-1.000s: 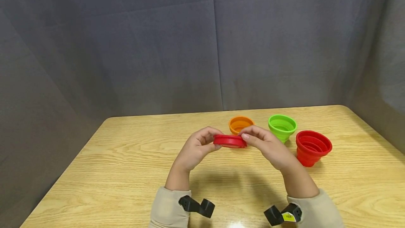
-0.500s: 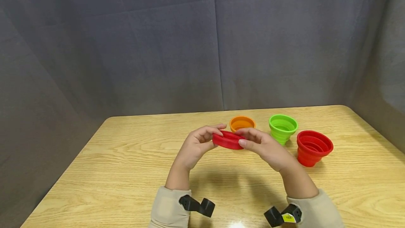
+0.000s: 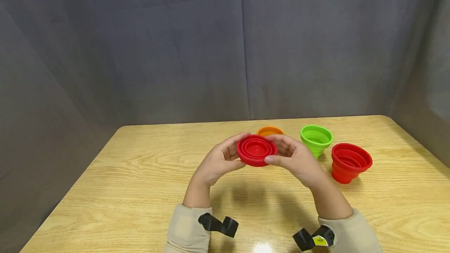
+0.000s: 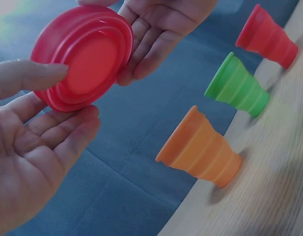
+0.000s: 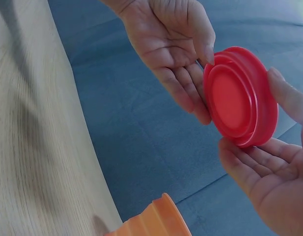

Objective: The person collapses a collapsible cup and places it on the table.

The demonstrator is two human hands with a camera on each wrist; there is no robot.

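At twelve o'clock, a grey curtain (image 3: 175, 50) is hanging; before it, a bench (image 3: 123, 190) is spreading out. Above it, the left hand (image 3: 218, 162) and the right hand (image 3: 297, 161) are facing each other, at about nine and three o'clock on a dial centred between them. On the bench, a tall red cup (image 3: 348, 165) is standing just past three, a green cup (image 3: 316, 139) just short of three, an orange cup (image 4: 203, 150) near one. At centre, a flattened red cup (image 3: 256, 149) is hovering — each grip is partly closed, pinching its edge between thumb and fingers.
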